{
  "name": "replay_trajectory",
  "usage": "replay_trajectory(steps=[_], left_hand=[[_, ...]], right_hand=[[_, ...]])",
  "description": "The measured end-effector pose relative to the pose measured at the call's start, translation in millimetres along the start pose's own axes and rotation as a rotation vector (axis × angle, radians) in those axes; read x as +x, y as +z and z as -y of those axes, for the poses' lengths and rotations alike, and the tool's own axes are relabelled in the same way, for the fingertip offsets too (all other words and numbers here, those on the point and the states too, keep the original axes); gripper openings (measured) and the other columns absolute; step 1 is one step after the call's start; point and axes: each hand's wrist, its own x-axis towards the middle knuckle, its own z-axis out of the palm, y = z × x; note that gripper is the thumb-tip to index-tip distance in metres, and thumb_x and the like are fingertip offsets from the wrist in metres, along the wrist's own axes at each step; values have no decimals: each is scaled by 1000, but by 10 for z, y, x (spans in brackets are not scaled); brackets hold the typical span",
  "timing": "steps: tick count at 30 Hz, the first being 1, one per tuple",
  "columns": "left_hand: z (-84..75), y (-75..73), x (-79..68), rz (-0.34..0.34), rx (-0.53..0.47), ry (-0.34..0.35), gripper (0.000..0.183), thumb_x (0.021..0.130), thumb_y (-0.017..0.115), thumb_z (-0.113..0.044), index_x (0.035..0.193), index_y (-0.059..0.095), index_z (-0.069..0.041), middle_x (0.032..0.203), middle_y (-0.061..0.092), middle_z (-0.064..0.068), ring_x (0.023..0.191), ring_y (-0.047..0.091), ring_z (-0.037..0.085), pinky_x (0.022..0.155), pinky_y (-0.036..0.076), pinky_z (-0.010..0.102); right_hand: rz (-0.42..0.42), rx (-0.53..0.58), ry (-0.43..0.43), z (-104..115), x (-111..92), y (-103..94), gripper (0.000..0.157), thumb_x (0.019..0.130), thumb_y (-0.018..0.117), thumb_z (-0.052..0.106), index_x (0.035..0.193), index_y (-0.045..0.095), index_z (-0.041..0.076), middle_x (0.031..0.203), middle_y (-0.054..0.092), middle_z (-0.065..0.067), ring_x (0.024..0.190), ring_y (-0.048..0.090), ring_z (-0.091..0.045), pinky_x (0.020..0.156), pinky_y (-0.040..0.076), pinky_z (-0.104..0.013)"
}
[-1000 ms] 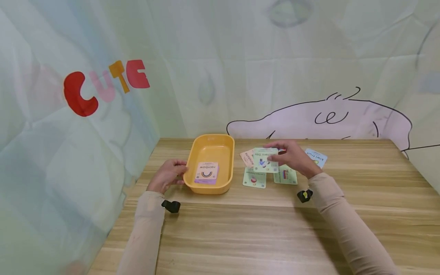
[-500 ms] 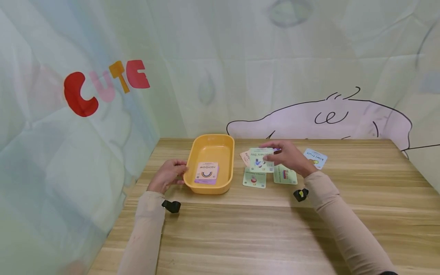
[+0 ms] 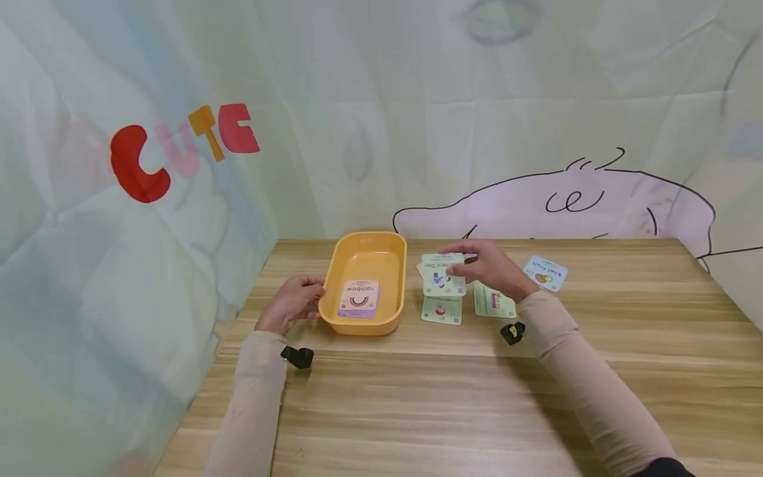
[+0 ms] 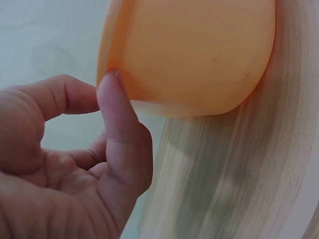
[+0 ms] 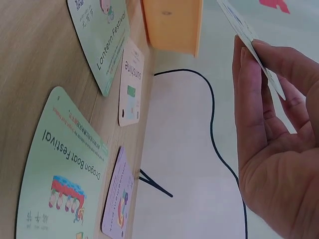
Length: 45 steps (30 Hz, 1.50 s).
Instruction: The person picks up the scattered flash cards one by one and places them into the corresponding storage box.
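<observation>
My left hand [image 3: 292,303] pinches the left rim of a yellow plastic tray [image 3: 372,264]; the left wrist view shows one digit against the tray wall [image 4: 184,59]. A pink "rainbow" card [image 3: 359,293] lies in the tray, overlapping a purple card [image 3: 357,315]. Between thumb and fingers, my right hand [image 3: 493,268] holds a green "Teachers' Day" card [image 3: 436,281], raised over the tabletop cards. Below it in the head view lies the green "Lantern Festival" card [image 3: 442,314]. The right wrist view shows the held card [image 5: 246,35] nearly edge-on.
On the wooden table [image 3: 417,411] lie a "Dragon Boat Festival" card [image 3: 496,303], a blue "kiwi fruit" card [image 3: 546,273], a pink "sunshine" card [image 5: 131,84] and a purple "amusement park" card [image 5: 118,196]. A printed curtain [image 3: 334,119] hangs behind and to the left.
My right hand has moved left toward the tray with the Teachers' Day card, covering most of the sunshine card in the head view. The left hand and tray have stayed put.
</observation>
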Motion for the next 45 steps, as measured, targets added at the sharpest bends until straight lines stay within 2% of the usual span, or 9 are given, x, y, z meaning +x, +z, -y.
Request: replay_trajectory(steps=[5,14,27,45], left_hand=[[1,-4,5,-3,0,-1,38,103,55,-15,137,52,0,123,57,16,89,60,21,68,61,29],[-1,-6,-16,6,2,13,38,102,54,-14,137,53,1,124,58,17,86,61,20,68,60,29],[-8,-5,-9,11,9,24,39,103,55,-15,138,53,0,123,57,16,88,60,20,69,60,29],[-9,-10,-22,23,4,31,37,102,55,-14,136,53,2,120,57,16,86,60,19,69,60,29]], right_hand=[[1,7,9,40,35,20,40,92,76,18,130,67,23,141,56,-6,114,65,-30,81,60,-39],[16,64,3,54,58,54,42,92,76,15,132,67,18,145,53,-8,114,64,-32,83,60,-40],[17,84,-12,108,124,85,38,92,76,14,129,68,20,139,57,-5,108,67,-28,81,61,-38],[31,90,-26,170,189,184,39,92,76,15,130,68,21,138,58,-5,106,68,-28,81,61,-39]])
